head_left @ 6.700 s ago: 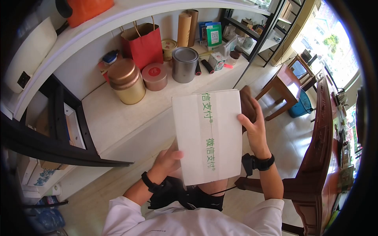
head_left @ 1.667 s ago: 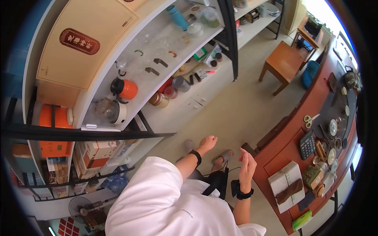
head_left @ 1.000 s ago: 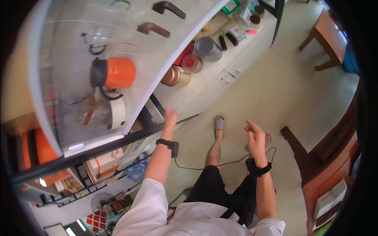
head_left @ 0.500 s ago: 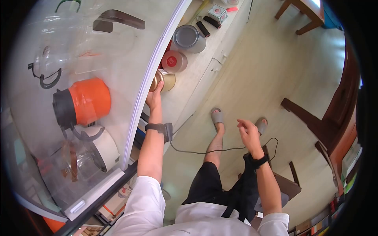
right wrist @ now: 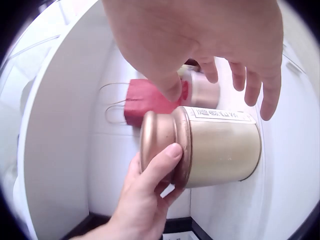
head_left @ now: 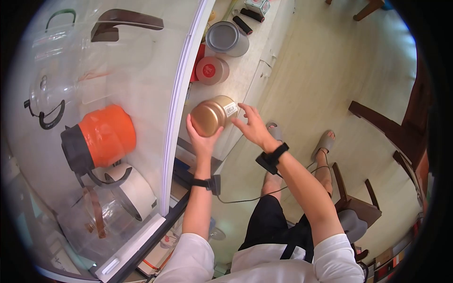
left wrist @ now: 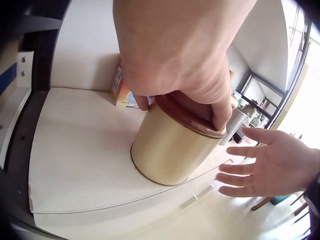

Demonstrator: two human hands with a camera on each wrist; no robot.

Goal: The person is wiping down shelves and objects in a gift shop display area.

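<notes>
My left hand grips a gold canister by its copper-coloured lid and neck. In the right wrist view the thumb curls round the neck, and a white label with dark characters runs along the body. The canister tilts over the white lower shelf in the left wrist view. My right hand is beside the canister's body with its fingers spread. Seen from the left wrist, that right hand has straight fingers, a gap away from the canister.
Beyond the canister stand a round pink tin with a red seal and a grey can. A red paper bag is behind them. The upper shelf edge overhangs at left, bearing an orange pot. A cable hangs from my wrist.
The white box held earlier was set on the red-brown desk. My left hand reached to the shelf and took the canister by its lid, tilting it; my right hand came over beside it.
</notes>
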